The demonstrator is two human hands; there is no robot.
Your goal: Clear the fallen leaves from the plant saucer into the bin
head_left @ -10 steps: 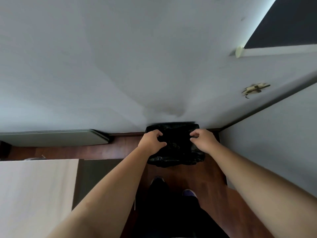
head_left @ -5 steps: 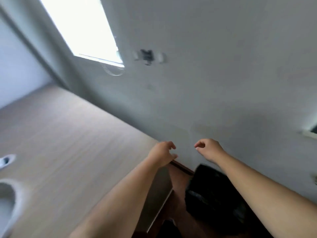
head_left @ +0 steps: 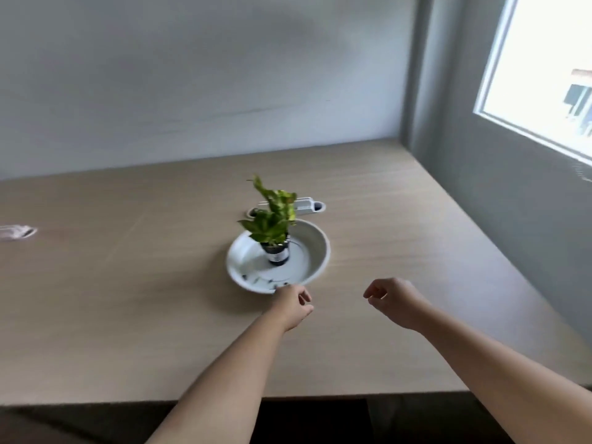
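Head view, slightly blurred. Left hand (head_left: 293, 304) just below centre of frame, fingers loosely curled, nothing held; its knuckles sit at the lower rim of the saucer (head_left: 315, 243), overlapping it in the picture, real contact cannot be told. Right hand (head_left: 395, 301) right of centre, well apart from the saucer, fingers curled loose with thumb and forefinger parted, empty, hovering over the table (head_left: 128, 283). Both bare forearms run in from the bottom edge. Saucer is at frame centre: white, round, shallow, smooth and glossy with a raised rim, faint ring lines inside. A few small dark bits (head_left: 256, 278) lie along its lower inner edge, too blurred to say if they are leaves. A small dark pot (head_left: 277, 253) stands upright in the middle of the saucer, with a plant (head_left: 272, 216) of green-yellow mottled leaves. Table is light wood grain, matte, flat, its front edge near the bottom of frame. Just behind the saucer, a white oval cable slot (head_left: 307, 205) in the tabletop. Plain grey-white wall across the top; bright window (head_left: 541, 62) at upper right. A white blurred object (head_left: 16, 232) at the left edge, unidentifiable.
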